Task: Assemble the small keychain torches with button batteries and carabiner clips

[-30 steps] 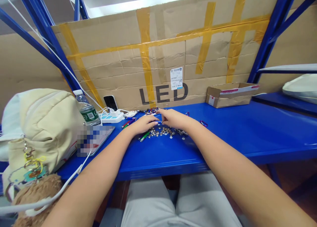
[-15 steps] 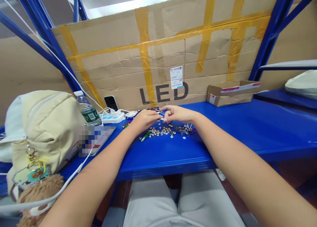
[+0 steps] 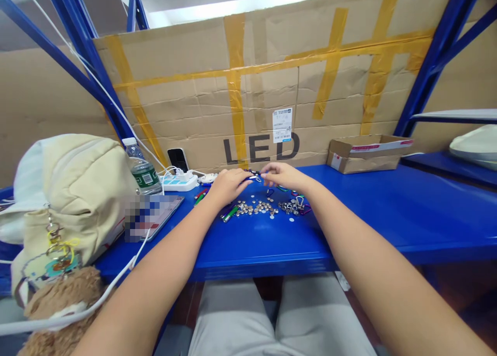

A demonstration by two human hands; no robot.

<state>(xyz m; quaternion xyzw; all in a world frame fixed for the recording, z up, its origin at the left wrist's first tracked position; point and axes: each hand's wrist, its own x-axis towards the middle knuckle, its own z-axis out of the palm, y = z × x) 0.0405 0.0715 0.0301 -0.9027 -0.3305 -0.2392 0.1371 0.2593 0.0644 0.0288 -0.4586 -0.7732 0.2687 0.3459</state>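
My left hand point(image 3: 230, 184) is over the back of the blue table point(image 3: 264, 247), its fingers pointing right and its thumb low. At its fingertips is a small dark piece with a silvery part point(image 3: 254, 175), too small and blurred to name. Just right of it, my right hand point(image 3: 286, 175) has bent, slightly parted fingers close to the piece. Below the hands lie several round silvery button cells point(image 3: 256, 208), a green tube with metal ends point(image 3: 230, 213), and a heap of metal clips point(image 3: 292, 205). Coloured carabiners point(image 3: 306, 209) lie among the clips.
A tablet point(image 3: 165, 211), a power strip point(image 3: 178, 182), a bottle point(image 3: 143, 170) and a cream bag point(image 3: 83, 190) are at the left. A phone point(image 3: 177, 159) leans on the cardboard wall point(image 3: 186, 112). An open cardboard box point(image 3: 365, 156) stands at the back right.
My hands, pinched together over a small silvery piece before, have moved slightly apart. My right fingers have loosened and risen, uncovering more coloured carabiners below. The view has shifted slightly.
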